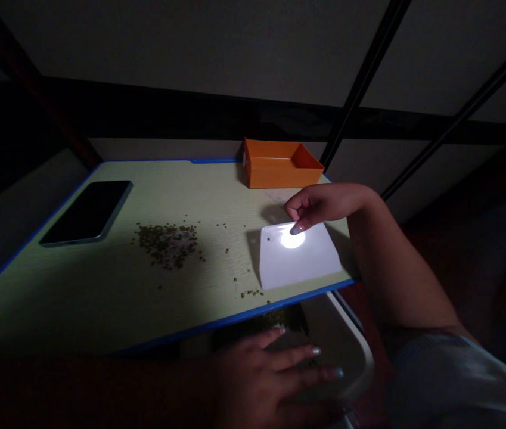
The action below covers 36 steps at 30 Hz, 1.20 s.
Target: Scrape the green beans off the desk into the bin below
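Right fingers [307, 223] pinch a smooth trapezoidal sheet [300, 265]; left fingers [295, 356] splay over a bin [360, 348].

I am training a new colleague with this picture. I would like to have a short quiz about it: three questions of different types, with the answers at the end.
1. What thing is the right hand holding?

2. True or false: the phone lies on the table, to the left of the main patch of dark grains.

3. Choose one. What colour is the box near the far edge of the table?
A) green
B) orange
C) white

Key:
1. A white card, with the thumb on its face
2. True
3. B
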Each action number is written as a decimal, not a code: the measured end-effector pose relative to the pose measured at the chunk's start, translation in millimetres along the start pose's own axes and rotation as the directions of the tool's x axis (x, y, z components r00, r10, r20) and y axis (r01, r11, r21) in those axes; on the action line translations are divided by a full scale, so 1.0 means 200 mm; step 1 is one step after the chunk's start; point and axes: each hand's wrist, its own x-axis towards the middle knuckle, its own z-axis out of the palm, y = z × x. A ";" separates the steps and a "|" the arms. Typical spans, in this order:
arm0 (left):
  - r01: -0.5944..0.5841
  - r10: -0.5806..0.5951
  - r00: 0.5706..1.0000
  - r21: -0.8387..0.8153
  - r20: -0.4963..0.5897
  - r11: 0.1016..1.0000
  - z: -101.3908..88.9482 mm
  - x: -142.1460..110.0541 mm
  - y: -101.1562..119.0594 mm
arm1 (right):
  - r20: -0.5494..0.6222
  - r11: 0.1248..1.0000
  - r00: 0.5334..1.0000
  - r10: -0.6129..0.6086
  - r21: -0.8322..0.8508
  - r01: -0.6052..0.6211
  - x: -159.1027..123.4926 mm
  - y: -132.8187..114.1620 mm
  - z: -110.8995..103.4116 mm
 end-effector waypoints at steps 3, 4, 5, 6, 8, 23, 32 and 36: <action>0.009 -0.009 1.000 -0.004 0.009 1.000 -0.01 0.00 0.01 | -0.012 1.000 1.000 -0.002 -0.006 0.002 0.01 -0.01 0.01; 0.010 -0.009 1.000 -0.008 0.014 1.000 -0.01 0.00 0.00 | -0.012 1.000 1.000 -0.004 -0.006 0.004 0.01 -0.01 0.01; 0.006 -0.005 1.000 -0.015 0.018 1.000 -0.02 0.00 0.00 | -0.011 1.000 1.000 -0.009 -0.005 0.009 0.02 -0.01 0.01; 0.000 0.000 1.000 -0.023 0.019 1.000 -0.02 0.00 0.00 | -0.010 1.000 1.000 -0.015 -0.004 0.015 0.02 -0.01 0.01; 0.006 -0.006 1.000 -0.036 -0.008 0.999 -0.03 0.00 0.00 | -0.008 1.000 1.000 -0.028 -0.005 0.028 0.02 -0.02 0.02; 0.003 -0.005 0.999 -0.056 -0.046 0.998 -0.04 0.00 0.00 | -0.007 0.998 0.998 -0.064 -0.025 0.064 0.04 -0.04 0.04; -0.003 0.004 0.997 0.006 -0.079 1.000 -0.01 0.00 0.01 | -0.047 0.998 0.999 -0.023 -0.056 0.020 0.04 -0.02 0.02; 0.001 0.000 0.999 0.008 -0.053 1.000 -0.02 0.00 0.01 | -0.071 0.998 0.997 -0.014 -0.066 0.010 0.05 -0.02 0.03</action>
